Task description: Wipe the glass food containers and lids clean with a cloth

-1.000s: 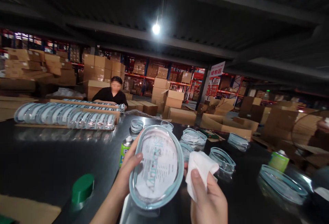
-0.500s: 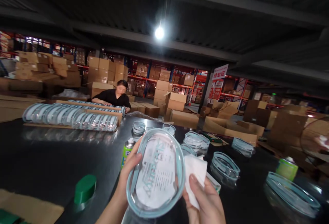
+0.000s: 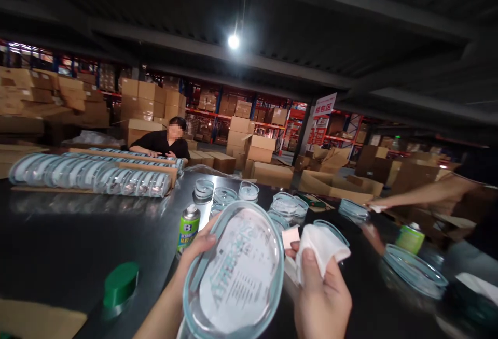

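My left hand (image 3: 200, 251) grips an oval clear container (image 3: 237, 271) with a teal rim by its left edge. A printed white sheet shows through it, and the container is tilted up towards me. In my right hand (image 3: 322, 292) is a crumpled white cloth (image 3: 321, 245), pinched between thumb and fingers just right of the container and apart from it. Whether it is paper or fabric I cannot tell. Just beyond my left hand stands a green spray can (image 3: 189, 227). Further teal-rimmed containers (image 3: 288, 204) lie behind the held one.
Left on the dark table (image 3: 58, 235) are a long row of teal-rimmed containers (image 3: 89, 175) and a green oval object (image 3: 121, 283). One person (image 3: 177, 142) leans there at the back. At right, another person's arm (image 3: 424, 191) reaches towards stacked containers (image 3: 353, 209), near a second green can (image 3: 410, 238).
My right hand with the cloth has moved right, away from the container. The container sits slightly lower in view. Another person's arm has come in from the right.
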The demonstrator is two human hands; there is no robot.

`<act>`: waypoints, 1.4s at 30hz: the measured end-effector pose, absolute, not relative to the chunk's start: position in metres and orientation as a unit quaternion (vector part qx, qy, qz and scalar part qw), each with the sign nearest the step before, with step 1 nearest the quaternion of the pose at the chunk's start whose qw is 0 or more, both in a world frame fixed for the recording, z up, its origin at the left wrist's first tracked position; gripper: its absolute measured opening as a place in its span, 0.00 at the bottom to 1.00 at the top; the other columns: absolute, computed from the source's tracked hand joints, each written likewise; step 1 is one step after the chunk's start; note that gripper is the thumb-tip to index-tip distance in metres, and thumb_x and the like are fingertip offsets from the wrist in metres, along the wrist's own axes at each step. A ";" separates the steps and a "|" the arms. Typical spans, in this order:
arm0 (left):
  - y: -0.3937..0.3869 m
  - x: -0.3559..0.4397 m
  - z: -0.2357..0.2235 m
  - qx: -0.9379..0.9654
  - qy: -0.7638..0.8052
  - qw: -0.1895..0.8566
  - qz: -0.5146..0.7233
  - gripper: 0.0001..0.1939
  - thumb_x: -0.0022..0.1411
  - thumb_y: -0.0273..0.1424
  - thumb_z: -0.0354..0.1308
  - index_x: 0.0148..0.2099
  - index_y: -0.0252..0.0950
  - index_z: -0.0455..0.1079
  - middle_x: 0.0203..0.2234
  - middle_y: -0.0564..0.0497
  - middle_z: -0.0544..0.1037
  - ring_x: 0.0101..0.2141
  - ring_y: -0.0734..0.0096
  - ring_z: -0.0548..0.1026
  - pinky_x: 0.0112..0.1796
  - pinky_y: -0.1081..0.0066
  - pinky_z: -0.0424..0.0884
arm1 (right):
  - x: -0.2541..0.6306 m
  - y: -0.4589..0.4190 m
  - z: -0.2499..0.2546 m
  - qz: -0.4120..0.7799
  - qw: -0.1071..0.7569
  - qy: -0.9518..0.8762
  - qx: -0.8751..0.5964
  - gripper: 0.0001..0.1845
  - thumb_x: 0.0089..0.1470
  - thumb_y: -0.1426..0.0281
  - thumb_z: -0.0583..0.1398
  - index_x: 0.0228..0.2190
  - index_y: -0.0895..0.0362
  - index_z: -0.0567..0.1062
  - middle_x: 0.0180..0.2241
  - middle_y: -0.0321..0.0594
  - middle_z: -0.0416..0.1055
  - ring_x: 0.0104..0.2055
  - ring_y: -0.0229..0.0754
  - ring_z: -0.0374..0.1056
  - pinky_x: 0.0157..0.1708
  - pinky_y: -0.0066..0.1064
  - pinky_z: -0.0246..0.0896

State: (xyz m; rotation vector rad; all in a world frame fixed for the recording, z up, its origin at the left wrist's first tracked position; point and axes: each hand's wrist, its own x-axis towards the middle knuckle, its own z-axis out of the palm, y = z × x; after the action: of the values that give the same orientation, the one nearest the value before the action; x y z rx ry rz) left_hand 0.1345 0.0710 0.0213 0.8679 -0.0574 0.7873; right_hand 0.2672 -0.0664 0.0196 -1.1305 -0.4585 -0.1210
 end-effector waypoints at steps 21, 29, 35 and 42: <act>0.090 0.149 0.016 0.546 -0.002 0.778 0.310 0.27 0.41 0.38 0.64 0.48 0.38 0.76 0.43 0.45 0.79 0.53 0.40 0.68 0.55 0.53 0.57 | 0.279 -0.080 0.040 -0.107 0.692 -0.355 -0.620 0.11 0.40 0.62 0.66 0.24 0.57 0.77 0.31 0.39 0.69 0.28 0.40 0.66 0.29 0.30 0.65; 0.096 0.138 0.009 0.583 0.008 0.785 0.207 0.27 0.37 0.30 0.65 0.46 0.36 0.77 0.42 0.45 0.79 0.46 0.44 0.74 0.46 0.60 0.66 | 0.284 -0.079 0.039 -0.022 0.722 -0.349 -0.597 0.13 0.34 0.64 0.69 0.23 0.58 0.76 0.25 0.37 0.70 0.25 0.39 0.64 0.26 0.30 0.62; 0.065 0.134 0.017 0.566 -0.054 0.814 0.121 0.34 0.39 0.33 0.63 0.53 0.35 0.72 0.44 0.44 0.78 0.46 0.48 0.73 0.46 0.63 0.65 | 0.290 -0.066 0.031 0.051 0.733 -0.355 -0.578 0.14 0.33 0.65 0.70 0.23 0.58 0.74 0.22 0.36 0.70 0.24 0.39 0.64 0.24 0.30 0.60; 0.074 0.137 0.030 0.496 0.043 0.772 0.396 0.27 0.44 0.37 0.63 0.50 0.41 0.74 0.47 0.50 0.77 0.55 0.44 0.67 0.52 0.59 0.63 | 0.282 -0.068 0.028 -0.012 0.820 -0.201 -0.535 0.30 0.39 0.59 0.69 0.45 0.58 0.75 0.39 0.45 0.76 0.35 0.46 0.72 0.35 0.35 0.68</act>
State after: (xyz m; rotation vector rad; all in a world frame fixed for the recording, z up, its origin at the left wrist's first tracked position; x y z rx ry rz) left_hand 0.1368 0.0736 0.0297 1.0745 0.0933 0.8587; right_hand 0.2823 -0.0676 0.0284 -1.1393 -0.4285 -0.0254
